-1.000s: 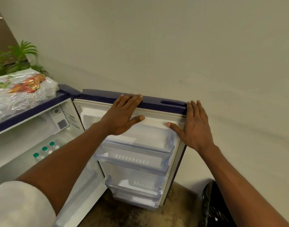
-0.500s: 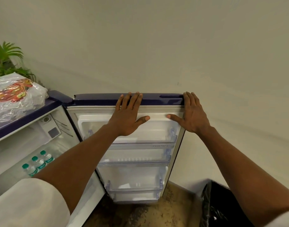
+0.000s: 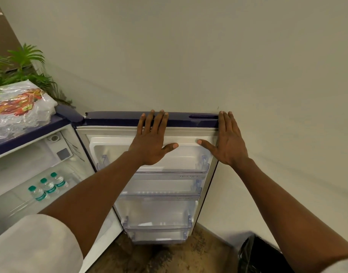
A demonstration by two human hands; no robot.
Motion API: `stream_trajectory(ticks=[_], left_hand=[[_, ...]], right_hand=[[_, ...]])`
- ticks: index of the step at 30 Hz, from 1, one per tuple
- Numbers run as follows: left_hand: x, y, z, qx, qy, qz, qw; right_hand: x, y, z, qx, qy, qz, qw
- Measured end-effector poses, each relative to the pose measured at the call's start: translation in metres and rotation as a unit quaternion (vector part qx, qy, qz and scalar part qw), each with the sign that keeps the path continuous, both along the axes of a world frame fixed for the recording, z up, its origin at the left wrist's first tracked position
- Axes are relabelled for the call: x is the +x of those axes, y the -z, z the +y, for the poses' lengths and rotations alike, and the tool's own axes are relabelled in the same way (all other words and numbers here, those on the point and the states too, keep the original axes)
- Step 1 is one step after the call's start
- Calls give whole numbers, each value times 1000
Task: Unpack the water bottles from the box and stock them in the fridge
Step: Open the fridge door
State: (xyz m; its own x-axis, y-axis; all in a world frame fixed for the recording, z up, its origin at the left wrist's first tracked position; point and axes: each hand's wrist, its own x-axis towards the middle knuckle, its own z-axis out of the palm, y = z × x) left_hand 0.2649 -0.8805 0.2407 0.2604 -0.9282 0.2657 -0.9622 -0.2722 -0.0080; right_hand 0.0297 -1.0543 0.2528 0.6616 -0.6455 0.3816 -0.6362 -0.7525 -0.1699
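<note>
Navy-edged white fridge door (image 3: 114, 121), open: left hand (image 3: 151, 142) and right hand (image 3: 228, 142) flat on top, fingers (image 3: 147, 123) straight, holding nothing. Green-capped clear water bottles (image 3: 48, 187) shelved at 8 o'clock. Likely step: closing; next, push toward 9 o'clock.

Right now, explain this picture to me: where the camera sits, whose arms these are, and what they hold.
No machine here: a person wears a camera on the head, looking down at their own arms. The left hand and right hand lie flat, fingers straight, on the top edge of the open fridge door; neither holds anything. Three green-capped water bottles stand on a shelf inside the fridge. The door racks show no bottles. A plastic-wrapped package lies on the fridge top, with a green plant behind it.
</note>
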Motion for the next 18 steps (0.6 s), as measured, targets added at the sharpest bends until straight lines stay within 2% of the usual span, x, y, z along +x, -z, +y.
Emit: stream_trajectory(ticks=[18], left_hand=[[-4, -2, -19, 24, -57, -5, 998]], right_hand=[[13, 14, -38, -42, -43, -14, 998]])
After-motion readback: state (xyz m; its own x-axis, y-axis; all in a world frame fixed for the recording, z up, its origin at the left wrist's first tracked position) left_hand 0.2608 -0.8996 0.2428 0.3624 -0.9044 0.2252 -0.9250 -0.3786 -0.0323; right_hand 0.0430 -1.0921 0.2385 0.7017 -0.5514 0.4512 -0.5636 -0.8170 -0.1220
